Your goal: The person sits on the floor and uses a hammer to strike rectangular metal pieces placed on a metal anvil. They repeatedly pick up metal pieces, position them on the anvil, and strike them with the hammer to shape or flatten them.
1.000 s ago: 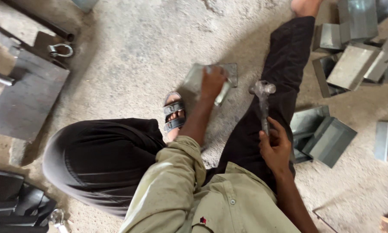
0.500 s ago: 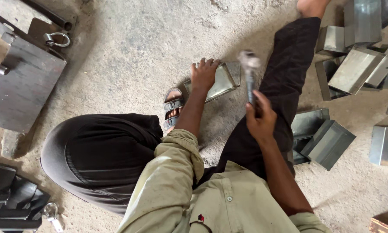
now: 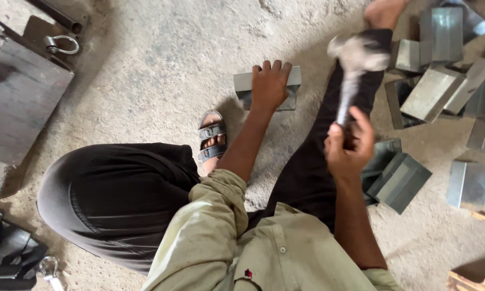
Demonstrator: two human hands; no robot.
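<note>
- A folded grey sheet-metal piece (image 3: pixel 267 89), box-like with dull flat faces, lies on the concrete floor (image 3: pixel 145 70) between the person's legs, just ahead of a sandalled foot (image 3: pixel 212 141)
- The left hand (image 3: pixel 269 83) presses flat on top of it, fingers spread over its far edge
- The right hand (image 3: pixel 349 144) is clenched around the handle of a hammer (image 3: pixel 352 70), its head raised and blurred above the black trouser leg
- More grey metal pieces (image 3: pixel 436 91) lie heaped to the right; none shows a label
- A dark steel plate (image 3: pixel 21 102) with a shackle ring (image 3: pixel 63 44) lies at upper left
</note>
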